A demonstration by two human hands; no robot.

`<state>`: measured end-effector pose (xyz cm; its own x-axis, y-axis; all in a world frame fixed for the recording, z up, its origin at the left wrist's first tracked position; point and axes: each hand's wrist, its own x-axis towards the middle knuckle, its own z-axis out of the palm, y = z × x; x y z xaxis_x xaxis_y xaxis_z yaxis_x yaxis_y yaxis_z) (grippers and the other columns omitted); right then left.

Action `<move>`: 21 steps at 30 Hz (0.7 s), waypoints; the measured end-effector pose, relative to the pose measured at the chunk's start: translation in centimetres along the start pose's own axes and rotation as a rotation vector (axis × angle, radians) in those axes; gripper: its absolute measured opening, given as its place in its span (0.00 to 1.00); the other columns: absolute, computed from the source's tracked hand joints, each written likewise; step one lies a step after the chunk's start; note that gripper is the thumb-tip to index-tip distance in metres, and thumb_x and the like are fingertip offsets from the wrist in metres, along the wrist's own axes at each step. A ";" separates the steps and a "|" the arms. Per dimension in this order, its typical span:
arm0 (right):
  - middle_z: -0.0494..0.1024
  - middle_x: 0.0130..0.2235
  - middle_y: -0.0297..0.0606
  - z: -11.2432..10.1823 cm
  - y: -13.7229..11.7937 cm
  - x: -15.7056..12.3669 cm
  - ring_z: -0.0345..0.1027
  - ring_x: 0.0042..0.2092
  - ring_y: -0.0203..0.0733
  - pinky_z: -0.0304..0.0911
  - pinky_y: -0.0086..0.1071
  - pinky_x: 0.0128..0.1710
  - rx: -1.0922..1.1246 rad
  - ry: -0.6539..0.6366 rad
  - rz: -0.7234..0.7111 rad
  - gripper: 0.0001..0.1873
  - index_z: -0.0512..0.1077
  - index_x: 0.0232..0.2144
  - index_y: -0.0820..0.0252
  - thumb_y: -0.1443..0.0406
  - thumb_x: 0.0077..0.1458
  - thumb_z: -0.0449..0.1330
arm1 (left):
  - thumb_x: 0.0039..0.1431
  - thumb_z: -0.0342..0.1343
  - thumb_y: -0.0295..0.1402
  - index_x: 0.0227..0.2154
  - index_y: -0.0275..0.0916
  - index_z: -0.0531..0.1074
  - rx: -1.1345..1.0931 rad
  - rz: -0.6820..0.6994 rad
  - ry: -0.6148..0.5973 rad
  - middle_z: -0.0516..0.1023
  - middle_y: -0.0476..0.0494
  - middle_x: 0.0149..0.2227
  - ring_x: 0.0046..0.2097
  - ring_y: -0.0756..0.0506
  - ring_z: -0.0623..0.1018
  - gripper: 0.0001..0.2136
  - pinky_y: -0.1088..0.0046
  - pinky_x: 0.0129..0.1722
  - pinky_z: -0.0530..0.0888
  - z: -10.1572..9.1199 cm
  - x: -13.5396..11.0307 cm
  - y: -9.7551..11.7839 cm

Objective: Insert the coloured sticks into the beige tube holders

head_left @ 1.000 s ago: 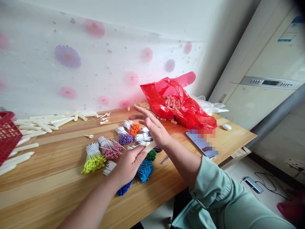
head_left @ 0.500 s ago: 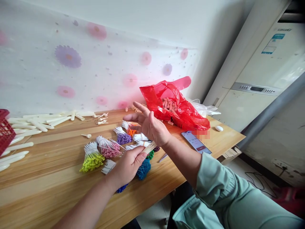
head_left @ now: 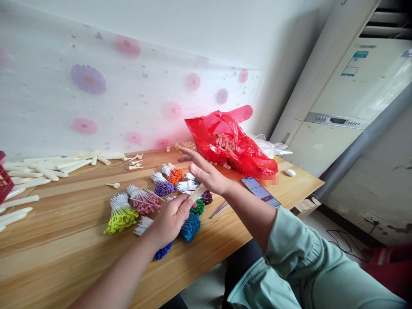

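Head view: your left hand point(head_left: 170, 219) is clamping a slim, pale strip point(head_left: 197, 193); your seemingly empty right hand point(head_left: 209, 175) is extending beside its tip, fingers less splayed than moments ago, leaving the left gripping. White-stemmed bundles point(head_left: 143, 198) are crowding the counter point(head_left: 64, 242) below; a crinkly red bag point(head_left: 248, 149) is slumping far right.

That crumpled red bag point(head_left: 259, 158) is thin, glossy plastic, the striped brown wooden tabletop point(head_left: 61, 244) smooth with a soft sheen, the pale-green cloth sleeve point(head_left: 299, 246) matt, the slim cream held stick point(head_left: 197, 193) seemingly plastic.
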<state>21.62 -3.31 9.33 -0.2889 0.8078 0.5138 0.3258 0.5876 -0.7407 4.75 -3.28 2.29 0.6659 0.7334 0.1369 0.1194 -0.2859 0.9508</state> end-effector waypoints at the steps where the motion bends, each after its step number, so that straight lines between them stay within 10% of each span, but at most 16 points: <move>1: 0.67 0.54 0.46 0.1 0.0 -0.1 0.57 0.58 0.49 0.54 0.47 0.56 0.014 -0.036 0.010 0.34 0.54 0.61 0.55 0.45 0.59 0.46 | 0.62 0.44 0.48 0.32 0.37 0.68 0.006 0.003 -0.040 0.56 0.56 0.20 0.20 0.53 0.56 0.19 0.78 0.19 0.55 0.0 -0.1 0.1; 21: 0.67 0.54 0.47 1.2 -0.6 -0.2 0.59 0.57 0.47 0.57 0.44 0.55 0.185 -0.173 0.004 0.37 0.48 0.63 0.58 0.45 0.59 0.46 | 0.62 0.43 0.47 0.27 0.38 0.65 0.016 -0.004 -0.148 0.54 0.57 0.19 0.19 0.54 0.54 0.18 0.78 0.18 0.53 0.5 -0.4 0.6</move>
<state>20.36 -3.86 9.18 -0.4427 0.7806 0.4412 0.1612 0.5533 -0.8172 4.90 -4.03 2.73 0.7668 0.6355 0.0898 0.1328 -0.2940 0.9465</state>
